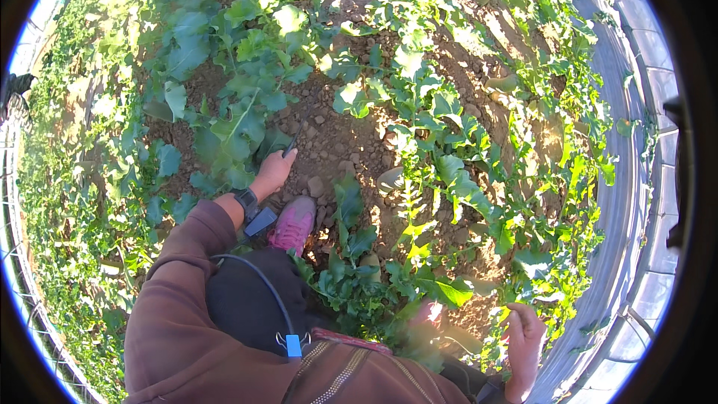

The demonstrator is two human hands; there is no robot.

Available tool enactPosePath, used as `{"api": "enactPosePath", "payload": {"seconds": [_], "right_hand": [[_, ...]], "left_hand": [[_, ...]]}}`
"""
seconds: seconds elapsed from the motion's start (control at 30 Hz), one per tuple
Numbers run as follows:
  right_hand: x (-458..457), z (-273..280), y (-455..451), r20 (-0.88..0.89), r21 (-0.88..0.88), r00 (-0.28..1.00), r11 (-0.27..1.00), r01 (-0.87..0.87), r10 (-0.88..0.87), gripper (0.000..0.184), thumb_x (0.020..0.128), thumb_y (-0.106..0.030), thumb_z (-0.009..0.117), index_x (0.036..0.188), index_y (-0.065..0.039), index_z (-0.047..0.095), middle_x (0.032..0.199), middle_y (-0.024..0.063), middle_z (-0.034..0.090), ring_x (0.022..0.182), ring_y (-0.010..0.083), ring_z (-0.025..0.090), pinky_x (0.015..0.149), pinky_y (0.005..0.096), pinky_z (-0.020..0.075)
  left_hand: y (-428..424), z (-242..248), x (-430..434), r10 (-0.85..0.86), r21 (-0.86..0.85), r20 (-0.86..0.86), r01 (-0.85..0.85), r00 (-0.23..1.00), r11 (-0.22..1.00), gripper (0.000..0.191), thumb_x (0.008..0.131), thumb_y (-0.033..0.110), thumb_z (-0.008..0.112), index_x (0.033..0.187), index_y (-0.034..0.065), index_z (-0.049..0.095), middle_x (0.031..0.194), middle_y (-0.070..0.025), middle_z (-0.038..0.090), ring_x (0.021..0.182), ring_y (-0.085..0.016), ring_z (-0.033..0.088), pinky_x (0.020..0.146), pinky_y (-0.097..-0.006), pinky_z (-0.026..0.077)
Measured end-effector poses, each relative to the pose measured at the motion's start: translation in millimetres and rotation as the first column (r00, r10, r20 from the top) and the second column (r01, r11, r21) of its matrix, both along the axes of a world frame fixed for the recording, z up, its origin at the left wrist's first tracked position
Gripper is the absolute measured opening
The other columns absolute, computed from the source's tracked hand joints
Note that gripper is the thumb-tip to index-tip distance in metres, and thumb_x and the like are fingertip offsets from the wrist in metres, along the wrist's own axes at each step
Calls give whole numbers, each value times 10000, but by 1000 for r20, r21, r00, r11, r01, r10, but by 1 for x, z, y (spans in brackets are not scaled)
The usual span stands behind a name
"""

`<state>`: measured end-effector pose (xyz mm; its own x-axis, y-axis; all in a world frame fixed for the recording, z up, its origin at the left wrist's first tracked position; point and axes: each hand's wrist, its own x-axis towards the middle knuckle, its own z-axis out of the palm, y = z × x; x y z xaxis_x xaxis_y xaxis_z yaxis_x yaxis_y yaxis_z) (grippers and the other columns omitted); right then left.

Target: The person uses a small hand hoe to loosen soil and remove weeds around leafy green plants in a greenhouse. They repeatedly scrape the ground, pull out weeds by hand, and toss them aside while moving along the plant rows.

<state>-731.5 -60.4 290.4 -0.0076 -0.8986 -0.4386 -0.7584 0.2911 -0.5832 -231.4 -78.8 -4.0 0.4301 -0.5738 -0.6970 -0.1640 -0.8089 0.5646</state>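
Observation:
My left hand point(274, 173) grips a thin dark tool point(300, 133), possibly a knife, which points away from me over bare, cloddy soil point(331, 148). Lobed leaves point(238, 123), like those of radish plants, crowd that hand on its left. At the lower right is my right hand point(524, 339), its fingers curled beside sunlit leaves point(499, 320); whether anything is inside them cannot be told. A pale green, rounded root point(391, 179), probably a radish, shows above the soil between the hands. Another root point(502, 83) lies farther off among the plants.
My pink shoe point(294, 224) stands on the soil just below the left hand. A cable point(263, 278) crosses my dark trousers to a blue clip point(293, 345). Grey sheeting point(611, 191) borders the planting on the right, beside a translucent wall point(656, 179). Dense greenery point(73, 191) fills the left.

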Motion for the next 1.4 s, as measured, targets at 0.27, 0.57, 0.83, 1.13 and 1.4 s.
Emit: {"api": "enactPosePath", "payload": {"seconds": [0.27, 0.57, 0.83, 1.13, 1.4], "right_hand": [[14, 21, 9, -7, 43, 1000, 999, -3, 3, 177, 897, -80, 536, 1008, 34, 613, 697, 58, 596, 556, 72, 516, 496, 209, 410], [12, 27, 25, -28, -17, 999, 1000, -26, 26, 167, 898, -73, 533, 996, 34, 616, 697, 55, 605, 580, 72, 540, 514, 213, 418], [8, 35, 35, 26, -116, 998, 992, -48, 52, 154, 892, -62, 521, 976, 18, 622, 656, 43, 592, 528, 53, 512, 485, 202, 415], [8, 47, 49, 35, -106, 996, 991, -80, 84, 164, 909, -83, 524, 991, 26, 616, 672, 46, 591, 540, 58, 511, 491, 203, 420], [3, 57, 59, -11, -140, 998, 988, -66, 65, 188, 898, -117, 541, 1011, 6, 628, 719, 70, 625, 598, 83, 560, 549, 240, 443]], "left_hand": [[43, 43, -2, 35, 123, -113, -21, 993, 992, 396, 907, 447, 478, 868, 54, 468, 502, 0, 353, 341, -143, 354, 315, -306, 267], [62, 68, 13, 1, 80, -242, 19, 970, 997, 438, 896, 504, 464, 949, 70, 448, 542, 9, 382, 365, -126, 340, 342, -303, 268], [78, 35, 45, -360, 41, 242, 362, 901, 931, 479, 899, 444, 486, 1231, 101, 449, 749, -126, 535, 597, -285, 596, 573, -391, 491], [45, 41, 26, -246, 107, 47, 240, 968, 965, 489, 887, 507, 474, 1080, 58, 453, 634, -74, 487, 487, -213, 498, 407, -365, 385], [11, 115, 21, -216, 144, -25, 218, 976, 965, 338, 887, 405, 528, 784, 91, 457, 523, 27, 327, 380, -91, 309, 358, -280, 210]]}}
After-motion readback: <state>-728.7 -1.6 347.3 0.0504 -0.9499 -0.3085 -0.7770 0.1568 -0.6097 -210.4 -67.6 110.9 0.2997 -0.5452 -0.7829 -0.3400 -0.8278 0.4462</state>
